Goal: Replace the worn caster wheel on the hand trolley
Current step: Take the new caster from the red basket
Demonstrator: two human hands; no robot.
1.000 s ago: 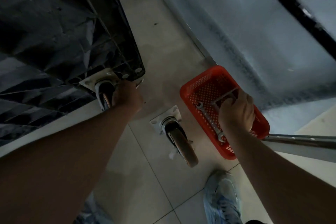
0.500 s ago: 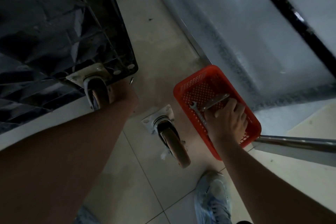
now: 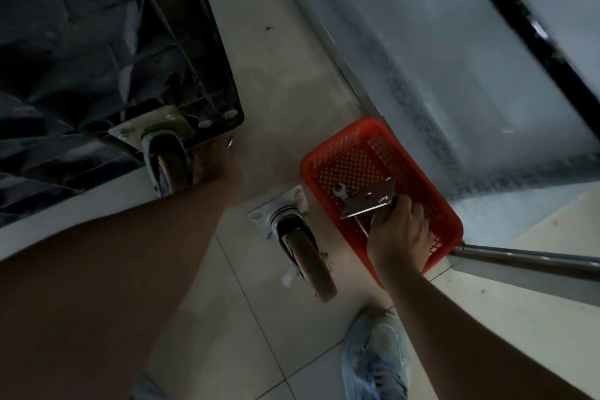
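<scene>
While the trolley (image 3: 123,52) is steadied at its mounted caster (image 3: 168,159) by the left hand (image 3: 211,162), grip hidden, a plated part (image 3: 368,201), seemingly a caster, is pinched above the red basket (image 3: 328,153) by the right hand (image 3: 399,237); it could slip and drop.

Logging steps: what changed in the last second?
The right hand gripped a metal plate in the red basket and tilted it up, over the wrench. Unchanged: left hand by the trolley caster; loose caster on the floor.

No legible text, labels or nos. anywhere.
</scene>
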